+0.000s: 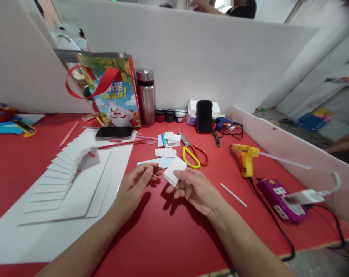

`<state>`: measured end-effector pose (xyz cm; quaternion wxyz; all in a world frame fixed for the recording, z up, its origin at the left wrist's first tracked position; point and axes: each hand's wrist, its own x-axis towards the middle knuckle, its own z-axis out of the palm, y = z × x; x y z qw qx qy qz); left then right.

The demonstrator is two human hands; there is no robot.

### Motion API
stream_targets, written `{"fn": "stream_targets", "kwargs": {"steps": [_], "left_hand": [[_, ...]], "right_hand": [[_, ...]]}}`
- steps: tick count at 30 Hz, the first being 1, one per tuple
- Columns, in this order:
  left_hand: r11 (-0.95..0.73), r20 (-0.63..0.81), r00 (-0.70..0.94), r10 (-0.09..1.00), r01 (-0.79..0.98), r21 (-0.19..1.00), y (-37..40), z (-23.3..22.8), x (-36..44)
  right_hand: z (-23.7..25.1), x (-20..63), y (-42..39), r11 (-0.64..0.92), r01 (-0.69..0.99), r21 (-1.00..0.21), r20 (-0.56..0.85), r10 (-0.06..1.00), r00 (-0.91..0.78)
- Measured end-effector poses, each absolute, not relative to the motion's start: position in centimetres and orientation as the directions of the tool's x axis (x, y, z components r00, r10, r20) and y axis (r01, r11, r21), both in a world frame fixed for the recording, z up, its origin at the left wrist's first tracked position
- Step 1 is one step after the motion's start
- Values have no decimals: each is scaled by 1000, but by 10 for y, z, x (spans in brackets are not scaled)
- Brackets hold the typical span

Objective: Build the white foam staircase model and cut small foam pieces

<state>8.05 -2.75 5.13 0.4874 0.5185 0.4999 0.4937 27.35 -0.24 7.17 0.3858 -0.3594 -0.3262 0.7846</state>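
Your right hand (pixel 196 188) pinches a small stack of white foam pieces (pixel 174 170) betw. thumb and fingers, held just above the red counter (pixel 168 234), tilted a bit. Your left hand (pixel 135 184) sits just beside it, fingers loosely curled, half open; thumb and forefinger tips are near a thin red strip by the stack, but can't tell if they actually grip it.

Right behind the hands: a pale blue card (pixel 158 162) flat on the counter, then more white cut pieces (pixel 169 139) in a little pile. Scissors (pixel 194 154) w/ one yellow and one red handle lie just right of those. A white stick (pixel 234 194) lies on the counter right of your right hand.

Further right: yellow glue gun (pixel 245 159) standing, cord running to a purple power strip (pixel 281 198) near the counter edge.

Left side: fanned staircase of white foam slabs (pixel 63 165) on large white sheets (pixel 84 196). A dark phone (pixel 113 132) lies behind them, in front of a printed gift bag (pixel 113 92) w/ red ribbon. Steel flask (pixel 146 96) next to bag, small paint pots (pixel 170 115) beside it, 2nd phone (pixel 204 116) propped upright against a white box.
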Motion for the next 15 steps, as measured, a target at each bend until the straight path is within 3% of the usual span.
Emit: {"fn": "stream_targets", "kwargs": {"steps": [4, 11, 15], "left_hand": [[2, -4, 80, 997, 20, 1000, -31, 51, 80], [-121, 114, 119, 986, 55, 991, -36, 59, 86], [-63, 57, 106, 993, 60, 996, -35, 62, 86]], "right_hand": [[73, 272, -6, -475, -384, -792, -268, 835, -480], [73, 269, -9, -439, -425, -792, -260, 871, -416], [70, 267, -12, -334, -355, -873, -186, 902, -391]]}}
